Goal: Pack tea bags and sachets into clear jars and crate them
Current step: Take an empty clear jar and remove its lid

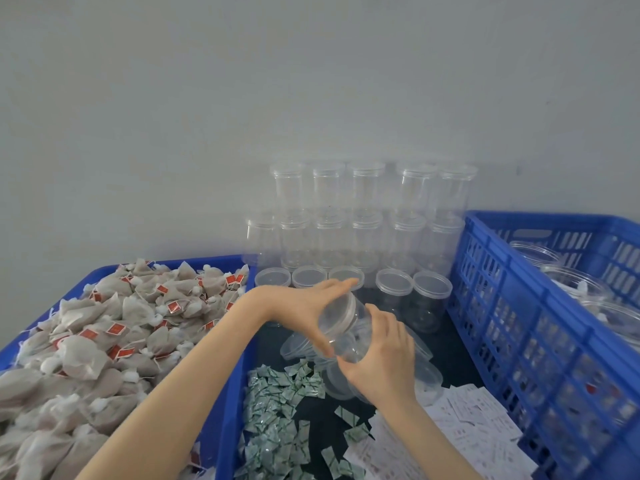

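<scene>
Jar, clear and tilted on its side, is held in the air between both hands above the dark bench, in front of the stacked empties. Left hand has its grip closed round the lid end, fingers arching over the top of the lid and thumb reaching under it. Right hand has its grip wrapped round the jar's body and base, fingers curled against the clear wall. Whether the lid is seated or loose cannot be told. Behind the hands, empty lidded jars stand in stacked rows against the grey wall, with a lower front row of them just beyond the fingertips. Under the held jar more clear jars and lids lie tumbled on the bench. To the left, a blue tray holds a deep heap of tea bags with red tags and white strings. Between the forearms a loose pile of small green-and-white sachets lies on the bench, and just right of it lies a spread of white sachets with reddish print. At the right stands a blue slotted crate with jars inside, their contents too blurred to make out.
</scene>
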Tool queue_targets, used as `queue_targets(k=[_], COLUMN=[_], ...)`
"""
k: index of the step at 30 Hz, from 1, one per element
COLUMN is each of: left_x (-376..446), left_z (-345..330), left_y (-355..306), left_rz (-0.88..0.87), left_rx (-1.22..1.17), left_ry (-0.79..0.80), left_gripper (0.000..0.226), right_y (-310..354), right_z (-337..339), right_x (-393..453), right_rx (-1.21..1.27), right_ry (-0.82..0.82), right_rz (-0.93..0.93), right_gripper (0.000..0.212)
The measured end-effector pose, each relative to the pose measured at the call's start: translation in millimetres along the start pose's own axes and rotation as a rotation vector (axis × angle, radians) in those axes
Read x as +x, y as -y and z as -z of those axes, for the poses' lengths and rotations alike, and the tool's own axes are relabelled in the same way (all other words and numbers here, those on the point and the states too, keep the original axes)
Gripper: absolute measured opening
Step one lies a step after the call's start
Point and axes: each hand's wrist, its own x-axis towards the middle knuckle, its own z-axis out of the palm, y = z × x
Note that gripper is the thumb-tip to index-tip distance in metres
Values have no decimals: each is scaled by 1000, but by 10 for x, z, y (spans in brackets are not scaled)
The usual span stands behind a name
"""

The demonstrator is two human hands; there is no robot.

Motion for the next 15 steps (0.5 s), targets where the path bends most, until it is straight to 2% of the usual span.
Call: queue_targets(k=[2,3,5,7,8,10,12,14,15], left_x=[19,20,19,23,29,86,224,396,471], left_z=[3,4,29,98,126,90,-95,-343,-448], left_y=[50,55,69,173,260,452,654,835,903], left_rz=[29,74,177,249,284,393,531,629,645], left_rx=[108,69,-194,-449,-463,-255,-1,62,44], left_ry=[-109,-143,-229,-374,-399,-342,-202,-89,-81], left_gripper=[96,80,57,68,74,79,83,93,95], right_y=[0,-2,-22,-76,-106,-155,-179,-195,-194], right_z=[-7,-11,-17,-29,-39,-49,-57,-71,-77], right_x=[-6,-8,0,17,21,21,15,-4,-15], right_rx=[-11,-16,-34,-64,-54,56,205,251,249], right_ry=[-18,-27,-61,-79,-81,-77,-31,-18,-12], right_rz=[27,37,27,-7,-30,-109,-211,-218,-204], right_gripper=[92,93,94,94,94,95,98,99,99])
